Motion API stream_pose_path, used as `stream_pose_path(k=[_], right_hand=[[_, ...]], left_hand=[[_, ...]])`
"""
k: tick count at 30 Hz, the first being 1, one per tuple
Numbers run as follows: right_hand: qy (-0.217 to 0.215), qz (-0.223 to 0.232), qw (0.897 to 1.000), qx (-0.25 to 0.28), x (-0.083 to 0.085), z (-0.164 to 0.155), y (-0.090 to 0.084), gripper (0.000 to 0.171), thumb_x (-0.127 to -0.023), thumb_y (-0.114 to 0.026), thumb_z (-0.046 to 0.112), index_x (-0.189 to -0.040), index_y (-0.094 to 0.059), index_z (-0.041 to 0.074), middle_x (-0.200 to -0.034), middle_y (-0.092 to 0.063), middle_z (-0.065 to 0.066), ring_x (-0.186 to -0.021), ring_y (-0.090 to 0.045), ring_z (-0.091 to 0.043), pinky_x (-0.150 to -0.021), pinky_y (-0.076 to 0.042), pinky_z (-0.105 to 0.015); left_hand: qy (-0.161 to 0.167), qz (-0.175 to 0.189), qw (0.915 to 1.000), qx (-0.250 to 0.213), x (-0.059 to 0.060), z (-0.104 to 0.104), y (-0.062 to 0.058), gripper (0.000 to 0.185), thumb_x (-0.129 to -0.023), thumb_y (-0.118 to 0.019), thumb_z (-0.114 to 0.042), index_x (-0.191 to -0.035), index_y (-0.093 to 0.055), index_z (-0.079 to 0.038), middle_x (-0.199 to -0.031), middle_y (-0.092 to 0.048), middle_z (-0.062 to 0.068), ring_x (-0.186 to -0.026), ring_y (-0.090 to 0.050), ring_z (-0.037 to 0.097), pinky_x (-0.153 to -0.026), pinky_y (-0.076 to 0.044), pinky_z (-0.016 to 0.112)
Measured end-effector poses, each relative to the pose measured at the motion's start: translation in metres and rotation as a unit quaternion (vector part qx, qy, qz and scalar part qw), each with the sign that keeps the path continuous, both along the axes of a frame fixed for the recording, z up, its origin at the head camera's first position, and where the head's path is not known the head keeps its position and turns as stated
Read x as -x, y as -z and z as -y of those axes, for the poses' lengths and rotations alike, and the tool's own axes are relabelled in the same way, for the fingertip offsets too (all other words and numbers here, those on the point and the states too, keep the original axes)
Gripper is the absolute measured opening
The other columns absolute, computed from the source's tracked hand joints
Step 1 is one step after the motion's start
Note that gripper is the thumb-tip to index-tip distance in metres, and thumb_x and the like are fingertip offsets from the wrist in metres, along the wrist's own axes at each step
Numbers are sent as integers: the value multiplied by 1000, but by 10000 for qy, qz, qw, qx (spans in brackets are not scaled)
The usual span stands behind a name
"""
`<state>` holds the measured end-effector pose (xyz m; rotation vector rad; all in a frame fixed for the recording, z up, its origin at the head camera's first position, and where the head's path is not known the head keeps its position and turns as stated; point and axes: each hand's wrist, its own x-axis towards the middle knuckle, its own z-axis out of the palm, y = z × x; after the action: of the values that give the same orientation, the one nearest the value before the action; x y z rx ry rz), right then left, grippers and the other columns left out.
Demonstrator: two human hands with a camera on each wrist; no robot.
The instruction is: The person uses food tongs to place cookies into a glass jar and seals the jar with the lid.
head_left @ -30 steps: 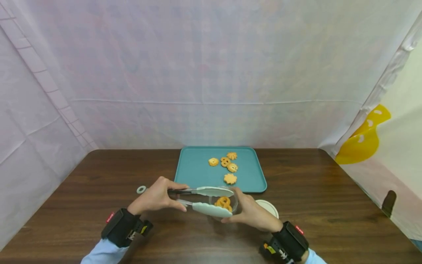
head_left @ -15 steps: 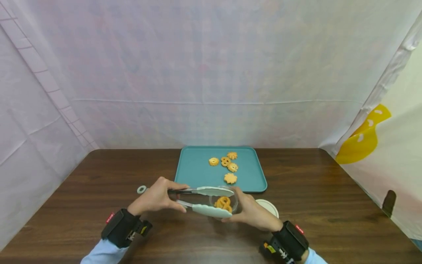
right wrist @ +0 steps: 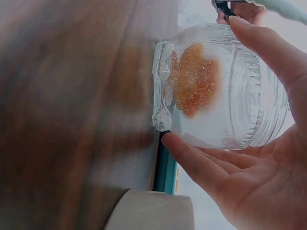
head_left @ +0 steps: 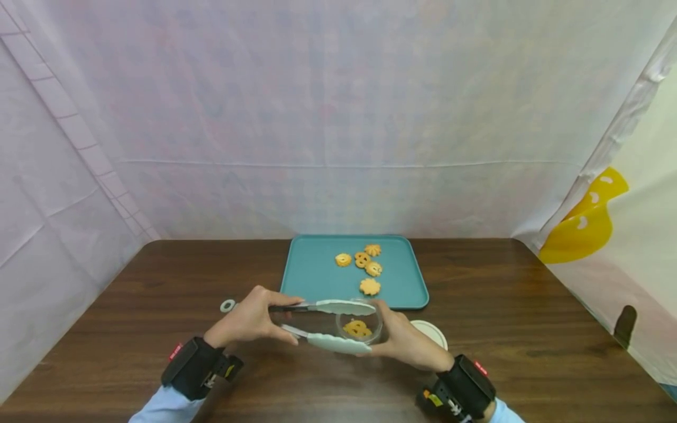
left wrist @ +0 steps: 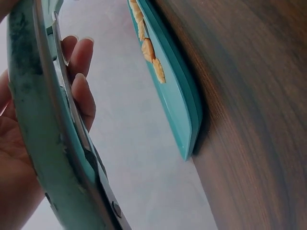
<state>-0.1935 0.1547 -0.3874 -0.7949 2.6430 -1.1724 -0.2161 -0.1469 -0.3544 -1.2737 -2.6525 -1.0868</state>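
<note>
Near the front edge of the dark brown wooden table (head_left: pixel 158 282), you are holding a small clear ribbed glass jar (head_left: pixel 359 326) with your right hand (head_left: pixel 404 343), fingers curled round its side; a golden pretzel-shaped biscuit (head_left: pixel 357 328) is lying inside it. Your left hand (head_left: pixel 248 320) is gripping the steel tongs with pale mint silicone tips (head_left: pixel 330 323) by their handle end, fingers and thumb wrapped round both arms, while the tips are spreading apart above and across the jar mouth with nothing between them.

Judging by its look, the jar is rigid, smooth and breakable, so it is probably sitting safest in a full wrap round the ribbed wall, as you are doing. The biscuit is likely light, dry and crumbly; the soft tips are best taking it gently across its flat faces.

At twelve o'clock from the jar, a teal rectangular plastic tray (head_left: pixel 317 276) is carrying five more biscuits (head_left: pixel 365 264). A round white lid (head_left: pixel 431 333) is lying at three o'clock just beside your right hand, and a small white ring (head_left: pixel 227 304) at nine o'clock past your left. Pale lilac cloth (head_left: pixel 338 117) is enclosing the table on all sides, with a yellow plastic shape (head_left: pixel 584 220) showing at two o'clock.
</note>
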Motion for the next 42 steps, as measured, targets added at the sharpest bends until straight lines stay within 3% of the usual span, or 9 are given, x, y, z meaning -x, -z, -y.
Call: stream_pose_path(k=[4,11,19,26,34,38,42], right_hand=[[91,-117,9997,-193,-1,-1,-1,90,-71,-72,41,-135,-23,2,-121,-48,-19,-105,-51,-29,-81,-43,-40],[70,189,9998,18,-2,1,-1,86,-70,-71,44,-133,-26,7,-116,-53,-11,-91,-56,-19,-73,-45,-33],[-137,73,9997,188,-2,0,1,81,-71,-70,43,-134,-27,17,-120,-51,-6,-103,-52,-21,-80,-43,-35],[68,260,9996,13,-2,0,-1,88,-71,-70,45,-135,-24,7,-120,-51,-12,-108,-50,-26,-84,-41,-41],[7,28,10000,27,-1,0,-2,85,-70,-70,46,-133,-28,9,-115,-54,-8,-104,-52,-22,-84,-42,-38],[-14,158,9999,45,-1,0,-2,86,-70,-70,45,-134,-26,9,-117,-53,-8,-106,-51,-23,-84,-42,-39],[7,111,9999,19,-1,0,-1,85,-70,-70,45,-134,-27,8,-116,-53,-9,-106,-51,-24,-84,-42,-40]], left_hand=[[64,-58,9999,-62,0,0,0,66,-64,-76,-38,-114,-59,1,-84,-68,3,-70,-61,8,-63,-48,28],[-8,255,9995,-193,0,2,0,65,-67,-74,-38,-117,-58,0,-87,-68,7,-70,-60,8,-59,-46,26],[-454,300,9980,-328,2,1,-2,64,-68,-73,-39,-118,-57,-2,-77,-64,0,-66,-56,6,-59,-45,25],[-975,149,9944,-392,8,-2,1,65,-68,-72,-41,-118,-57,-1,-68,-59,-4,-57,-49,6,-51,-38,24],[-1748,-23,9843,-255,18,-10,3,69,-64,-75,-42,-115,-58,3,-62,-57,-3,-50,-43,8,-45,-32,23],[-1939,-141,9809,-104,24,-14,5,70,-62,-78,-39,-113,-59,5,-57,-56,-2,-45,-40,6,-43,-31,22],[-1969,-139,9803,-6,28,-19,9,69,-61,-79,-37,-113,-59,5,-46,-46,-4,-41,-32,6,-42,-27,20]])
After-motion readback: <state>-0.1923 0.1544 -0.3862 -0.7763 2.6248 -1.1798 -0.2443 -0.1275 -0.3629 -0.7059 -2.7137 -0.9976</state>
